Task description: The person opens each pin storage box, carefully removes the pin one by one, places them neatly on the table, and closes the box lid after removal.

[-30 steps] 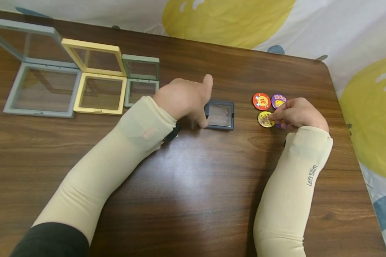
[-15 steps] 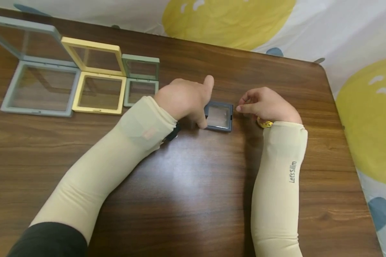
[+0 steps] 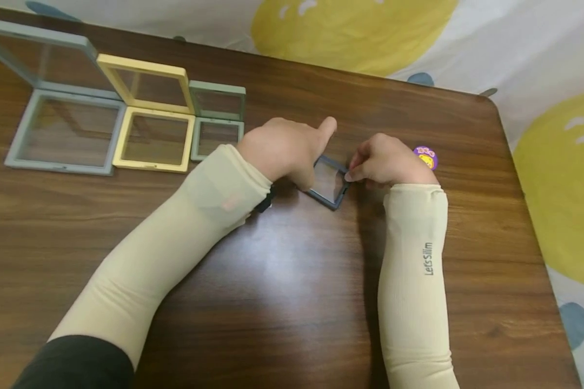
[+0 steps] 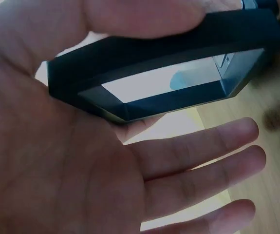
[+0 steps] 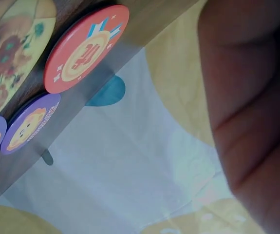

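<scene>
Pinched at its left side by my left hand (image 3: 284,151), a small dark display frame (image 3: 325,201) with a clear window tilts above the table. In the left wrist view the thumb lies along the dark frame (image 4: 164,58), and the other visible fingers stretch out straight. My right hand (image 3: 386,162) grips the frame's right edge between thumb and curled fingers. Behind that hand lies a purple round badge (image 3: 425,158). The right wrist view shows a red badge (image 5: 86,53), a yellow flowered badge (image 5: 13,53) and two purple ones, one being a purple badge (image 5: 30,124).
To the left, three hinged display frames stand with lids raised, side by side: a large grey-blue frame (image 3: 19,129), a yellow frame (image 3: 151,166) and a small green frame (image 3: 219,120). A patterned cloth (image 3: 472,43) hangs along the wooden table's back and right edges.
My right hand has left the badges, moved left and taken hold of the dark display frame's right edge. That frame has turned and tilted. The left hand keeps its grip, barely moving.
</scene>
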{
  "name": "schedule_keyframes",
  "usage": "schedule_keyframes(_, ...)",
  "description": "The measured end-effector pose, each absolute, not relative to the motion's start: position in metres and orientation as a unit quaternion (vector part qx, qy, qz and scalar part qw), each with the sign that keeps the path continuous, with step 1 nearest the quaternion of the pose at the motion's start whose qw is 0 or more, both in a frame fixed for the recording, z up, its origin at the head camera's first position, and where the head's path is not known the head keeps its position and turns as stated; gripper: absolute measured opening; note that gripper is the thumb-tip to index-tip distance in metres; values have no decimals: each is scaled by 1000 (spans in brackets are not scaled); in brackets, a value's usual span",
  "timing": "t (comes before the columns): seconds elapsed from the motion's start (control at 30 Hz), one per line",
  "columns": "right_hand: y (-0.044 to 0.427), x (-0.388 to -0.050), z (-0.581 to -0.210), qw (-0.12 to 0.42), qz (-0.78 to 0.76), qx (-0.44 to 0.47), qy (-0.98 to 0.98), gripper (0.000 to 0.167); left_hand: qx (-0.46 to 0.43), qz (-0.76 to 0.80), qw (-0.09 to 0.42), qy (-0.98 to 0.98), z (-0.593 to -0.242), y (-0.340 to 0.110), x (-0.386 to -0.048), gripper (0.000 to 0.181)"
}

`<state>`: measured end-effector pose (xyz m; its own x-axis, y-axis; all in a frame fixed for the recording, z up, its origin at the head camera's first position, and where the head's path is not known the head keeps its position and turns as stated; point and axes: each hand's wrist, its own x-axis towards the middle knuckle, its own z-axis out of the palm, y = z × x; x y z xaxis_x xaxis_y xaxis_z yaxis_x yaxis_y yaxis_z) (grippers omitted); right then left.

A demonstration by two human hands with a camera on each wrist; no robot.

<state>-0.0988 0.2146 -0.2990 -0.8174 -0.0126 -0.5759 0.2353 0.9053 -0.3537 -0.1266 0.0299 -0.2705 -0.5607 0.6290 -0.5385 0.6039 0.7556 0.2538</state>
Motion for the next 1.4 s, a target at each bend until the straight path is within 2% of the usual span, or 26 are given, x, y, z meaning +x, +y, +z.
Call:
schedule_keyframes(0.23,213,-99,-299,309,-188,73,929,15,350,7,305,886,-269,31,-127,65)
schedule_keyframes(0.4,210,-98,-298,320,-188,96,924,16,362,9,280,889,-269,31,-127,53)
schedule_keyframes(0.53,202,-98,-301,324,-190,80,923,18,355,7,255,899,-267,26,-131,40)
schedule_keyframes(0.63,192,-100,-303,327,-193,66,923,23,353,17,241,904,-265,23,-133,53)
schedule_keyframes(0.7,185,-100,-303,327,-192,60,924,25,356,20,226,906,-265,22,-134,54)
schedule_keyframes(0.77,178,-100,-303,322,-178,49,929,27,360,19,206,910,-265,21,-134,47)
schedule_keyframes(0.87,167,-100,-304,308,-151,24,939,29,367,9,170,915,-265,20,-134,22)
schedule_keyframes(0.97,157,-98,-303,295,-119,4,948,30,374,5,149,915,-265,19,-135,24)
schedule_keyframes(1.17,140,-95,-305,272,-84,-7,959,34,371,6,158,915,-260,14,-142,25)
schedule_keyframes(1.4,127,-93,-309,214,-46,-15,976,37,346,30,152,925,-255,1,-147,23)
